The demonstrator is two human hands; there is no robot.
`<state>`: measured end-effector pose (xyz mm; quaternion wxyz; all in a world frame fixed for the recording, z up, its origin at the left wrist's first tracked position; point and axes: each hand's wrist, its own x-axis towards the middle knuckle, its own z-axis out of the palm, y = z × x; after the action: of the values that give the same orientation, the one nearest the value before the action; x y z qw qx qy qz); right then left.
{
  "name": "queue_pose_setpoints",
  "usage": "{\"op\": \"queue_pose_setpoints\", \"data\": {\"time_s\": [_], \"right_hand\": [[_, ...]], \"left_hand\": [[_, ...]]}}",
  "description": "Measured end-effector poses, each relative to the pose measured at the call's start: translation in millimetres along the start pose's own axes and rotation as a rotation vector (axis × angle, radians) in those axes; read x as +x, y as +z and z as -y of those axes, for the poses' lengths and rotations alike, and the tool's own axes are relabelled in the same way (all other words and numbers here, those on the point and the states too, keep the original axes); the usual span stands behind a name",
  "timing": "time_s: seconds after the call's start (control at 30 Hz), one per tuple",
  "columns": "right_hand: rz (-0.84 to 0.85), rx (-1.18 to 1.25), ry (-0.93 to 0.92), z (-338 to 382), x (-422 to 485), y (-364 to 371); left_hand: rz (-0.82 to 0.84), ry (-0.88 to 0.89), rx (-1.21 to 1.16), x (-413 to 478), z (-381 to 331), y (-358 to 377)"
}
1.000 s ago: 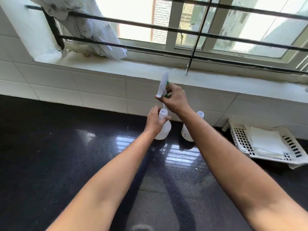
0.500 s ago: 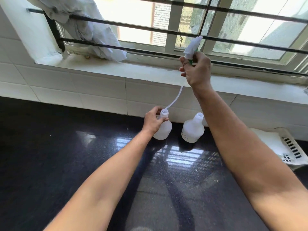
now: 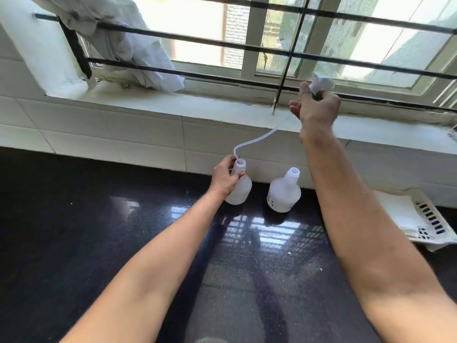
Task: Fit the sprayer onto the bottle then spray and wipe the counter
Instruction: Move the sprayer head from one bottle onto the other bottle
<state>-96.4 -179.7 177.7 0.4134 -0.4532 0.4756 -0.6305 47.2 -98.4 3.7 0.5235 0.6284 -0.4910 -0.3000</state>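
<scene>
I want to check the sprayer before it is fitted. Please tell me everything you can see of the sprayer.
The sprayer looks like white plastic with a small green part showing at the hand. Its head is blurred. The right hand holds it in a closed grip, raised before the window. A thin, clear tube hangs from it and curves down to the open neck of the bottle, which the left hand steadies. The sprayer is not yet seated.

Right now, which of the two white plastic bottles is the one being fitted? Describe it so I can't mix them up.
On the black glossy counter, against the white tiled wall, stand two white plastic bottles. Take the left bottle: the left hand grips its neck and a clear tube enters it; the right bottle stands untouched.
</scene>
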Motion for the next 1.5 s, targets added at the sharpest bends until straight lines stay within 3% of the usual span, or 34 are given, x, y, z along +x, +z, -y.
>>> {"op": "queue_pose_setpoints", "data": {"time_s": [0.23,0.37,0.53,0.9,1.23,1.5], "right_hand": [[-0.132,0.14,0.144,-17.3,-2.2,-23.1],[-0.17,0.177,0.114,-17.3,-4.3,-30.3],[-0.171,0.17,0.088,-26.4,-7.0,-32.7],[-0.14,0.349,0.131,-14.7,-1.2,-34.3],[-0.295,0.404,0.124,16.7,12.7,-97.0],[-0.41,0.357,0.07,19.1,17.2,-157.3]], "left_hand": [[-0.186,0.173,0.051,8.8,-12.5,-0.6],[-0.129,0.254,0.176,17.7,-18.6,-5.6],[-0.063,0.189,0.197,18.9,-17.6,-12.7],[-0.165,0.224,0.237,10.0,-21.0,-17.4],[-0.214,0.304,0.207,-15.5,-34.8,30.8],[-0.261,0.293,0.356,-33.6,-46.7,88.8]]}}
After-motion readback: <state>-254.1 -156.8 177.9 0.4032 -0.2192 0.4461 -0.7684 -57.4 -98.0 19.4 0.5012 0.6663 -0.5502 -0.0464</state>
